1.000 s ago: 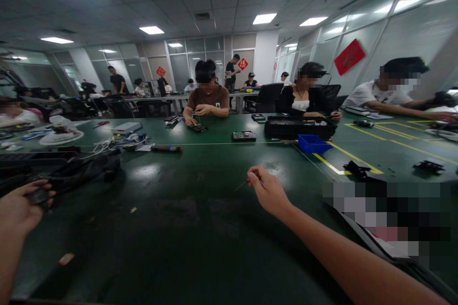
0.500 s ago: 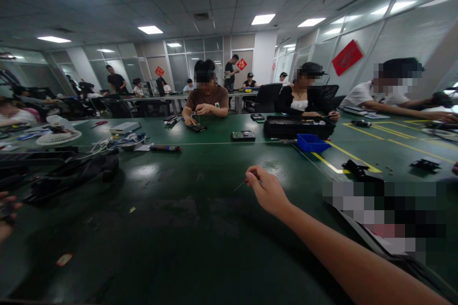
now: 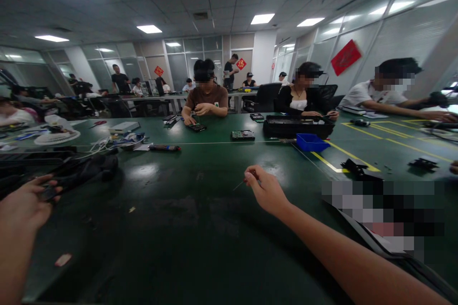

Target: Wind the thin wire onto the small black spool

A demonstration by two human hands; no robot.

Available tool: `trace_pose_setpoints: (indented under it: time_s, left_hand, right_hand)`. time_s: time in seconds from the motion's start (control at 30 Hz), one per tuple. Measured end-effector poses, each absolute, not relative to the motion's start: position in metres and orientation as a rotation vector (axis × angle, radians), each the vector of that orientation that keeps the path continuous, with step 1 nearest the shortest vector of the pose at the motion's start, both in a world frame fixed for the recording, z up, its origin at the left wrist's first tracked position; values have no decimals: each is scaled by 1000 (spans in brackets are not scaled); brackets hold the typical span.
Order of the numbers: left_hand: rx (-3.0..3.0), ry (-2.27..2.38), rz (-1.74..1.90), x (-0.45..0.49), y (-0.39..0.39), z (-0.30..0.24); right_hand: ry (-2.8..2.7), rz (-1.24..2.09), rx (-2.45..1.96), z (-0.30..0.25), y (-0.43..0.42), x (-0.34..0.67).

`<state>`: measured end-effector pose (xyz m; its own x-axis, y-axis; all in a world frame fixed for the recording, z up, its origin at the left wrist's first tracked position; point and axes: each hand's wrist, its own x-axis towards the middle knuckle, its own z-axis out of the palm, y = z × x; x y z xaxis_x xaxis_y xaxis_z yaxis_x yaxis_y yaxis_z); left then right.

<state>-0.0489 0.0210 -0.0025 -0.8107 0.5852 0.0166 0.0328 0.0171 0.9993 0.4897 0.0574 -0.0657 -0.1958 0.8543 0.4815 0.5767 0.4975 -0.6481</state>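
My right hand (image 3: 266, 190) hovers over the middle of the green table (image 3: 200, 228), fingers pinched on a thin screwdriver (image 3: 240, 183) with a red grip whose tip points left. My left hand (image 3: 25, 207) is at the left edge of the view, fingers curled round a small dark object (image 3: 48, 192) that I cannot make out. It sits beside a black bag (image 3: 86, 169) lying on the table.
A dark laptop-like device (image 3: 379, 243), partly pixelated, lies to my right. Farther off are a blue bin (image 3: 310, 142), a black case (image 3: 298, 127), a circuit board (image 3: 243, 135), cables and a fan at left. Several people work across the table.
My left hand dropped almost out of view half a second ago and has come back up at the left edge with the dark object. My right hand has barely moved.
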Motion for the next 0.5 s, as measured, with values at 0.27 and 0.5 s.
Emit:
trace_pose_setpoints:
  time_s: [0.27, 0.5]
  left_hand:
    - [799, 1245, 1766, 109, 51, 20]
    - [1200, 973, 1320, 235, 44, 9]
  right_hand:
    - [-1890, 447, -1243, -67, 58, 491]
    - [-1881, 419, -1260, -68, 59, 491]
